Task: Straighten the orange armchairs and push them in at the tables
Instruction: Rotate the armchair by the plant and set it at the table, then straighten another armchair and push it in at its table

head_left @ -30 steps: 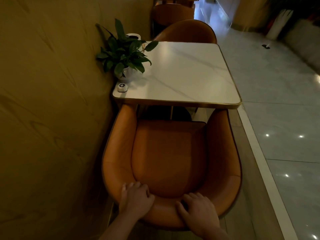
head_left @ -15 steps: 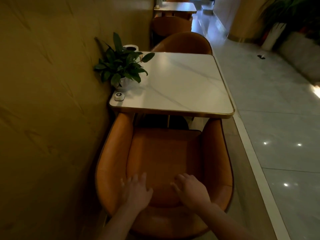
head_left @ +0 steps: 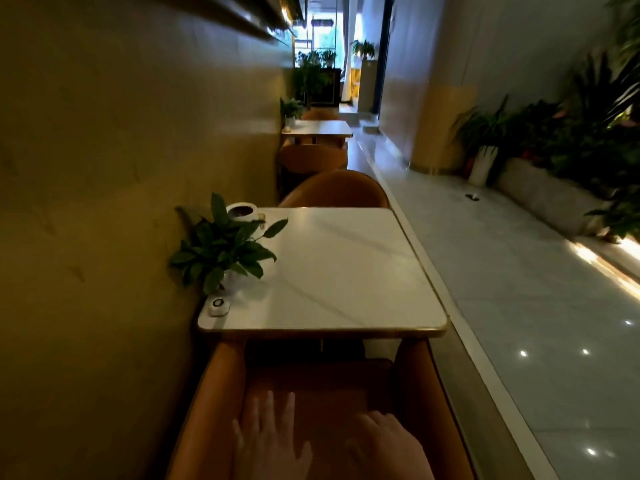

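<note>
Left hand [head_left: 272, 441], right hand [head_left: 384, 445] over armchair [head_left: 211, 393]; pot [head_left: 231, 283] holds plant [head_left: 221, 245]

the armchair [head_left: 221, 393] looks smooth orange leather, the table [head_left: 346, 271] glossy white marble with a metallic brass-toned rim.

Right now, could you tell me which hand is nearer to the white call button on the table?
Left. The left hand lies on the armchair, below and slightly right of the call button; the right hand lies farther right, toward the aisle.
</note>
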`<state>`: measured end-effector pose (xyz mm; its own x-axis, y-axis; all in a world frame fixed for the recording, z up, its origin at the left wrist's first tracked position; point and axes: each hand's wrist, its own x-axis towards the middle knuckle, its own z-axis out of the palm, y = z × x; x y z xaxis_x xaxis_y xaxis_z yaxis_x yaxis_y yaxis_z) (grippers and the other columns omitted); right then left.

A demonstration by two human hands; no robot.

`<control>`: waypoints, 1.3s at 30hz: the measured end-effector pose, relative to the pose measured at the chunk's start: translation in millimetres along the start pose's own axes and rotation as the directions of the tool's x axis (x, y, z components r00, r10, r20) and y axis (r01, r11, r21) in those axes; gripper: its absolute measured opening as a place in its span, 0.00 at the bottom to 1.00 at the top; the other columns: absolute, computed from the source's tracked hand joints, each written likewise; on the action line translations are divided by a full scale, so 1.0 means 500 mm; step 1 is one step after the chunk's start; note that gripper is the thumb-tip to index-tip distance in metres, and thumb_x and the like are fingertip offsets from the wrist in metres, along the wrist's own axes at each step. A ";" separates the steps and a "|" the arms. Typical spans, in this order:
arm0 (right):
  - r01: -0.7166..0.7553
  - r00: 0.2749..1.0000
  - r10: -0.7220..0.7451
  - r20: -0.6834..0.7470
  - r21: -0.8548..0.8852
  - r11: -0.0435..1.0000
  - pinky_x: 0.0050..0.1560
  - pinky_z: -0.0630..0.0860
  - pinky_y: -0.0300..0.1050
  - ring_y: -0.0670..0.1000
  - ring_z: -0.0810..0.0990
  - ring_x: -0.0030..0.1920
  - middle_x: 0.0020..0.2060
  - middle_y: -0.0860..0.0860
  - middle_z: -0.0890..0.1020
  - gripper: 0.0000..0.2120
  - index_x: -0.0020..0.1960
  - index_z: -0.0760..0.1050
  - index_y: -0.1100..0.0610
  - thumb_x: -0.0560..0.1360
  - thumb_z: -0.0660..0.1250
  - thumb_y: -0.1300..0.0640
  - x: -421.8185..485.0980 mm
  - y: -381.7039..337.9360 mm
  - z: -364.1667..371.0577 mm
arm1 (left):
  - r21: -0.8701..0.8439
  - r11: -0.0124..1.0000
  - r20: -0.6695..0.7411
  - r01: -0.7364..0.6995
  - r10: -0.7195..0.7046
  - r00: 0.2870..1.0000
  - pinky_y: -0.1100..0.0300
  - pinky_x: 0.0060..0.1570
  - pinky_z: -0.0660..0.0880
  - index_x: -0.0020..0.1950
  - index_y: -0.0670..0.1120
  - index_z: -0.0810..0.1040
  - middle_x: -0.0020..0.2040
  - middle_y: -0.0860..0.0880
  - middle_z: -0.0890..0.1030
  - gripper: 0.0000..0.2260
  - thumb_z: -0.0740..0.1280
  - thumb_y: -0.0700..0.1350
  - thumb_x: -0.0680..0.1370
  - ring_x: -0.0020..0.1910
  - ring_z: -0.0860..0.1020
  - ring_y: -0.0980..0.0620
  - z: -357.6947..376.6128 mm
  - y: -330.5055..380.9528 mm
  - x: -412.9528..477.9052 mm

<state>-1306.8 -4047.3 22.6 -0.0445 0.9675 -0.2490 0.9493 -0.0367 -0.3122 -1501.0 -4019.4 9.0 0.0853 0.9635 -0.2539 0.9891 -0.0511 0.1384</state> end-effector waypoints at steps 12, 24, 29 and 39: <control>0.069 0.998 -0.069 -0.003 0.009 0.998 0.65 0.69 0.42 0.49 0.70 0.67 0.68 0.45 0.72 0.24 0.71 0.67 0.45 0.78 0.59 0.39 0.098 0.085 -0.129 | -0.028 0.998 -0.035 0.054 -0.055 0.998 0.35 0.76 0.43 0.80 0.59 0.36 0.82 0.48 0.39 0.40 0.56 0.68 0.77 0.80 0.39 0.44 -0.078 0.132 0.117; 0.345 0.937 -0.341 0.075 -0.048 0.937 0.67 0.68 0.48 0.52 0.68 0.69 0.70 0.49 0.71 0.26 0.74 0.65 0.47 0.78 0.59 0.40 0.266 0.342 -0.288 | -0.105 0.960 -0.144 0.258 -0.271 0.952 0.35 0.76 0.45 0.80 0.58 0.37 0.82 0.48 0.40 0.36 0.52 0.67 0.79 0.80 0.39 0.44 -0.088 0.470 0.241; 0.426 0.905 -0.426 0.010 -0.073 0.902 0.60 0.74 0.49 0.51 0.72 0.63 0.64 0.48 0.75 0.20 0.71 0.68 0.48 0.80 0.57 0.45 0.315 0.449 -0.354 | -0.110 0.949 -0.129 0.295 -0.307 0.943 0.34 0.75 0.44 0.80 0.55 0.36 0.82 0.45 0.39 0.35 0.50 0.65 0.81 0.80 0.38 0.42 -0.094 0.567 0.267; 0.432 0.897 -0.440 -0.044 -0.124 0.893 0.60 0.75 0.50 0.52 0.72 0.63 0.66 0.49 0.75 0.24 0.73 0.66 0.49 0.81 0.56 0.40 0.475 0.604 -0.465 | -0.093 0.933 -0.139 0.348 -0.358 0.923 0.33 0.74 0.44 0.81 0.56 0.38 0.82 0.44 0.42 0.34 0.50 0.66 0.80 0.80 0.40 0.41 -0.096 0.675 0.429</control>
<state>-958.4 -3770.4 82.4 -0.4439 0.8949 -0.0460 0.8675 0.4163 -0.2724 -1155.0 -3817.5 47.4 -0.2924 0.9443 -0.1508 0.9411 0.3121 0.1297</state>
